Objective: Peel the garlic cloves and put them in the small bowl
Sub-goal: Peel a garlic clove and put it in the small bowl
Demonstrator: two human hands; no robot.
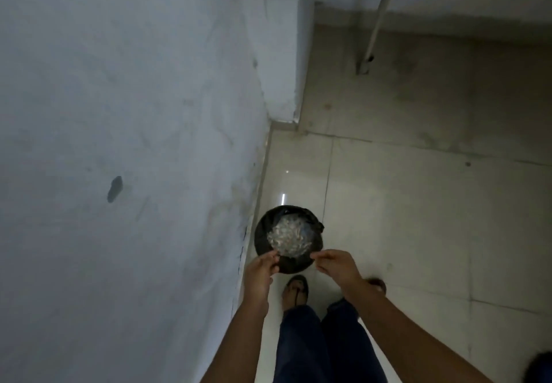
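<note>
A pale heap of garlic skins [288, 236] lies on what looks like a clear plastic sheet held over a round black bin [260, 233] on the floor. My left hand [263, 269] pinches the sheet's near left edge. My right hand [336, 264] pinches its near right edge. Both hands hover just above the bin's near rim. No peeled cloves or small bowl are in view.
A grey-white wall [134, 143] runs close along the left, with the bin beside its base. Glossy tiled floor [418, 203] spreads to the right. A white pipe [376, 24] leans at the far end. My legs and sandalled feet [295, 291] stand just behind the bin.
</note>
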